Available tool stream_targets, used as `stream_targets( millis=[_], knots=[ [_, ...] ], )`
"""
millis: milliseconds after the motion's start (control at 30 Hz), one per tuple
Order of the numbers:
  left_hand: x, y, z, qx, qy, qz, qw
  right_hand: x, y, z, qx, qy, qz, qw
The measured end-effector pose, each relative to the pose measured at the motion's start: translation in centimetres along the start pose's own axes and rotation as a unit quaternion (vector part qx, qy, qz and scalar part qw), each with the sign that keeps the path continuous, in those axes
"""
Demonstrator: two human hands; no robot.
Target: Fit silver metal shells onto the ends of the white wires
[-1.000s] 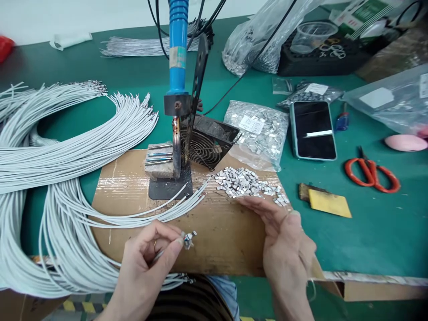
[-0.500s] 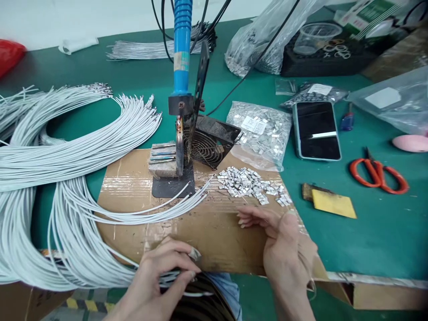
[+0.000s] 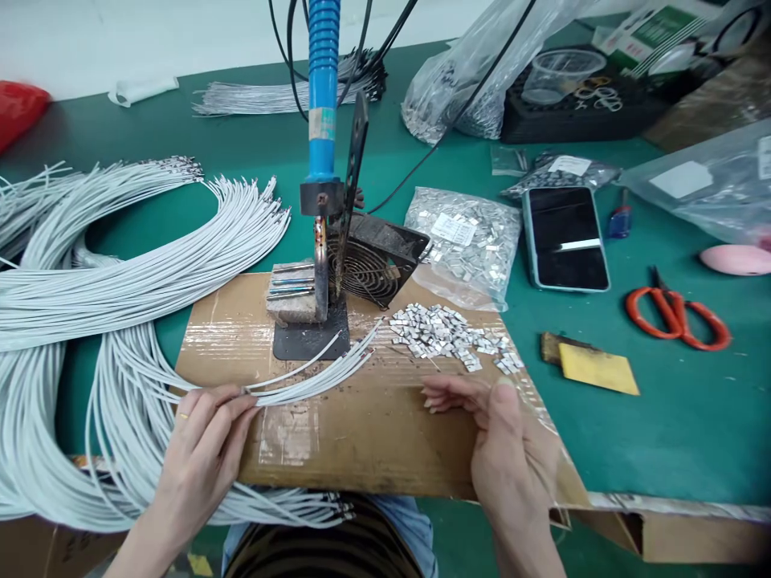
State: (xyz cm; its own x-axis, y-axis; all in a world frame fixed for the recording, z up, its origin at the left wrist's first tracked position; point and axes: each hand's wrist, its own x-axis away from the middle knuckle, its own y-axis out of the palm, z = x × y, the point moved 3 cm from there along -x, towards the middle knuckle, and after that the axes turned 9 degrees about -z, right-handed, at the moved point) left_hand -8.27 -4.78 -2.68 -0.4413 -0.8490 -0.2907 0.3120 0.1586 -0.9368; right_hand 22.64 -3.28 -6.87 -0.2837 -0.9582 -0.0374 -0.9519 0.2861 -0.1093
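My left hand (image 3: 208,433) is closed in a pinch on one or more white cables, at the loose strands (image 3: 307,389) that lie across the cardboard (image 3: 373,437); how many it grips is hidden. The free ends of these strands point towards a soldering iron (image 3: 322,104) with a blue handle, held upright in a stand (image 3: 310,341). My right hand (image 3: 503,449) rests palm-inward over the cardboard's right side, fingers loosely stretched and nothing visible in them. Just beyond its fingertips lies a pile of small white and silver pieces (image 3: 442,331). Below the table edge, more cable ends (image 3: 325,507) stick out over my lap.
Thick bundles of white cable (image 3: 132,281) cover the left side. Behind the iron stands a small fan (image 3: 377,257). Rightward are a bag of small pieces (image 3: 467,241), a phone (image 3: 567,238), orange-handled scissors (image 3: 678,313) and a yellow pad (image 3: 599,368).
My left hand has moved left and up from the cable ends at the table edge to the strands on the cardboard. My right hand has hardly moved.
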Motion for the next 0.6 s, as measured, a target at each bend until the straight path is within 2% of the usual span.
stream_targets(
  millis=[67, 233, 333, 400, 500, 600],
  knots=[
    [0.0, -0.6, -0.1, 0.035, 0.003, -0.009, 0.999, 0.0, 0.1, -0.2, 0.0, 0.001, 0.003, 1.0],
    [-0.2, -1.4, -0.6, 0.149, -0.035, -0.092, 0.984, 0.1, 0.1, -0.2, -0.002, 0.003, 0.0, 1.0],
    [-0.7, -1.7, 0.6, 0.218, -0.063, -0.13, 0.965, 0.2, 0.1, -0.2, -0.001, 0.001, -0.002, 1.0],
    [-1.4, -1.6, 2.4, 0.283, -0.073, -0.18, 0.939, 0.3, 0.2, -0.5, 0.003, -0.004, -0.007, 1.0],
    [-3.1, -1.1, 5.4, 0.371, -0.047, -0.249, 0.893, 0.8, 0.7, -1.5, 0.013, -0.01, -0.033, 0.999],
    [-4.5, 0.0, 6.1, 0.448, -0.167, -0.259, 0.839, 1.5, 1.8, -2.8, 0.021, -0.01, -0.082, 0.996]
  ],
)
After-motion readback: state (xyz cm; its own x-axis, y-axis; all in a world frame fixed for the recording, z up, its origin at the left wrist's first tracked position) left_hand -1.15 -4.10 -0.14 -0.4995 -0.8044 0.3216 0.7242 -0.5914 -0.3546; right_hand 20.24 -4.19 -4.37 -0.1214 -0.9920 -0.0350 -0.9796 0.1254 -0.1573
